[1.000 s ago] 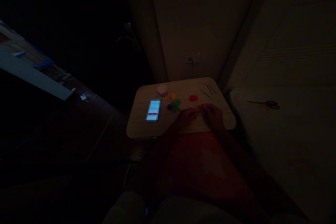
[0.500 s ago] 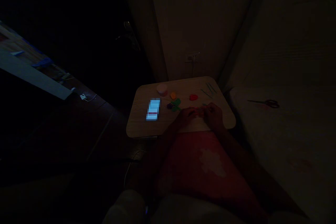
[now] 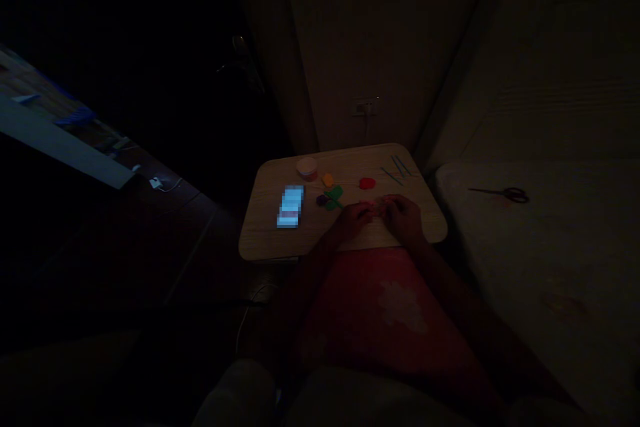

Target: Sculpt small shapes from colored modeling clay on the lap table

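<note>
In dim light, my left hand and my right hand rest close together over the front of a small wooden table. Both have their fingers curled in on a reddish-pink piece of modelling clay between them. Fingers and darkness partly hide its shape. Just beyond lies a red clay lump. Left of my hands are a green clay shape with a stem, a dark purple lump and an orange lump.
A lidded tub stands at the back left of the table, behind a lit phone. Several thin sticks lie at the back right. Scissors rest on a pale surface to the right. A wall socket is behind.
My fingers have shifted slightly around the reddish-pink clay, with both hands staying close together. The whole view has moved a little; the things on the table keep their places.
</note>
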The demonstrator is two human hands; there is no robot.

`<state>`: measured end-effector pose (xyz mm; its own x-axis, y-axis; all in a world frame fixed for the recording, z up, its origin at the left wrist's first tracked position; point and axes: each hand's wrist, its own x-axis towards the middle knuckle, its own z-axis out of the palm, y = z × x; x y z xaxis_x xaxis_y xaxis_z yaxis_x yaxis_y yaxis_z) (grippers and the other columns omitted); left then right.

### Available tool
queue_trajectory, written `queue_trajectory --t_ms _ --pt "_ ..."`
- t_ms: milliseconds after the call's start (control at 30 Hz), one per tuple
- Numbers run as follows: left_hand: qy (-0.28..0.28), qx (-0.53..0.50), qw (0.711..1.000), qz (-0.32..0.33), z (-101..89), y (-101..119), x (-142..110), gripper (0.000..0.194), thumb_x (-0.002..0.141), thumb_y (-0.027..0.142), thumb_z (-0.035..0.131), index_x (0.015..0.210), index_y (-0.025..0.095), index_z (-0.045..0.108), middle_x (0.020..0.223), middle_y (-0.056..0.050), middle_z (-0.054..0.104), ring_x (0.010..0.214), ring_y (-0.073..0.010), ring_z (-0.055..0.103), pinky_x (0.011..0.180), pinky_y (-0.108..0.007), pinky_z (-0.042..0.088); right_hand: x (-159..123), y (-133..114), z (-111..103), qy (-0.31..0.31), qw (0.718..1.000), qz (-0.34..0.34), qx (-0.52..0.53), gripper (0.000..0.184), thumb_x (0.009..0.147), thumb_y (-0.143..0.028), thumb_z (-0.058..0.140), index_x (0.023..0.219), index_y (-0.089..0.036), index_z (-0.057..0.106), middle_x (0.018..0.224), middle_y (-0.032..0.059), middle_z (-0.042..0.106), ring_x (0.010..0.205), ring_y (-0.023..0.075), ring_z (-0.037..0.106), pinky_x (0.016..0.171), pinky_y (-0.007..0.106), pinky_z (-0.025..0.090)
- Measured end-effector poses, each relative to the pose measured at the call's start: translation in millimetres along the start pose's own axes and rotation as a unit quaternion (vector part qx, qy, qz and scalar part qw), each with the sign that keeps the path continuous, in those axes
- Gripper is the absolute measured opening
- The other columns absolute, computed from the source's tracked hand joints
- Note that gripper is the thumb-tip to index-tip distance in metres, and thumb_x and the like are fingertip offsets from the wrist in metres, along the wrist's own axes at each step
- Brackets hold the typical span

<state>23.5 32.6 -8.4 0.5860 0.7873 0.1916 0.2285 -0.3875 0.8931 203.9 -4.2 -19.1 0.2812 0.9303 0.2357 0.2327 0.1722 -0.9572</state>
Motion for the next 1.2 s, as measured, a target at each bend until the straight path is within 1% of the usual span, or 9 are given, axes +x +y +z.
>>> queue_trajectory --t_ms 100,200,267,367,600,767,900,1067,1200 --pt "0.001 -0.004 1.0 -0.006 -0.2 1 0 0.024 0.094 0.03 0.058 0.101 0.014 0.075 0.1 -0.007 0.075 0.083 -0.0163 0.065 0.08 -0.027 0.051 -1 0 0 -0.005 0.999 0.018 0.039 0.038 0.09 -0.05 0.06 0.107 -0.017 0.073 0.074 0.0044 0.073 0.064 0.0186 0.064 0.064 0.031 0.052" --pt "-0.001 0.011 1.0 -0.011 -0.8 0 0 0.025 0.095 0.031 0.057 0.098 0.014 0.075 0.093 -0.006 0.074 0.081 -0.0157 0.064 0.08 -0.026 0.051 -1 -2 -1 -0.003 1.0 0.01 0.025 0.043 0.091 -0.051 0.06 0.115 -0.017 0.075 0.079 0.0057 0.076 0.068 0.0193 0.066 0.068 0.032 0.054" --pt "-0.006 0.015 1.0 -0.013 -1.1 0 1 0.023 0.095 0.03 0.058 0.097 0.014 0.075 0.094 -0.006 0.074 0.083 -0.0162 0.064 0.082 -0.027 0.051 -1 -4 -1 0.007 1.0 0.006 0.01 0.04 0.089 -0.05 0.062 0.108 -0.018 0.078 0.085 0.0079 0.079 0.071 0.0204 0.068 0.069 0.033 0.055" --pt "0.003 0.006 1.0 -0.007 -1.0 -2 1 0.021 0.093 0.028 0.06 0.095 0.014 0.075 0.1 -0.007 0.075 0.088 -0.018 0.067 0.086 -0.028 0.051 -2 -7 0 0.016 0.999 0.025 0.013 0.038 0.086 -0.049 0.065 0.099 -0.017 0.08 0.09 0.0101 0.08 0.067 0.0202 0.068 0.06 0.031 0.053" --pt "-0.001 0.005 1.0 0.006 0.3 -5 2 0.022 0.095 0.029 0.058 0.095 0.014 0.074 0.101 -0.007 0.075 0.088 -0.0174 0.066 0.084 -0.028 0.051 -1 -8 1 0.025 0.999 0.041 -0.01 0.028 0.078 -0.043 0.069 0.082 -0.017 0.078 0.078 0.0091 0.078 0.066 0.0205 0.069 0.061 0.03 0.052" --pt "0.0 -0.004 1.0 0.016 0.3 -6 1 0.024 0.095 0.03 0.056 0.097 0.015 0.075 0.099 -0.008 0.075 0.086 -0.0178 0.066 0.084 -0.029 0.051 -1 -7 -1 0.036 0.998 0.039 -0.028 0.021 0.074 -0.04 0.07 0.071 -0.019 0.069 0.07 0.0063 0.075 0.063 0.02 0.066 0.059 0.029 0.049" --pt "-0.002 0.003 1.0 0.011 -0.3 -6 1 0.022 0.094 0.028 0.057 0.096 0.015 0.074 0.097 -0.007 0.074 0.087 -0.0177 0.066 0.087 -0.029 0.05 -2 -9 -2 0.055 0.996 0.027 -0.062 0.03 0.076 -0.041 0.07 0.058 -0.022 0.057 0.057 0.0039 0.067 0.056 0.0174 0.059 0.053 0.028 0.043" --pt "0.001 0.008 1.0 -0.001 0.3 -8 1 0.021 0.094 0.027 0.057 0.098 0.014 0.074 0.097 -0.006 0.074 0.089 -0.0174 0.066 0.085 -0.028 0.05 -2 -8 -1 0.021 0.998 0.053 0.004 0.033 0.084 -0.048 0.066 0.067 -0.019 0.067 0.063 0.0057 0.071 0.058 0.0184 0.064 0.054 0.028 0.048" --pt "0.009 0.002 1.0 0.004 1.0 -7 1 0.021 0.094 0.029 0.059 0.097 0.014 0.073 0.104 -0.007 0.075 0.092 -0.0177 0.066 0.086 -0.027 0.051 0 -3 -1 0.0 1.0 0.028 0.007 0.034 0.087 -0.048 0.062 0.08 -0.017 0.076 0.074 0.0082 0.077 0.062 0.0196 0.068 0.058 0.028 0.051"
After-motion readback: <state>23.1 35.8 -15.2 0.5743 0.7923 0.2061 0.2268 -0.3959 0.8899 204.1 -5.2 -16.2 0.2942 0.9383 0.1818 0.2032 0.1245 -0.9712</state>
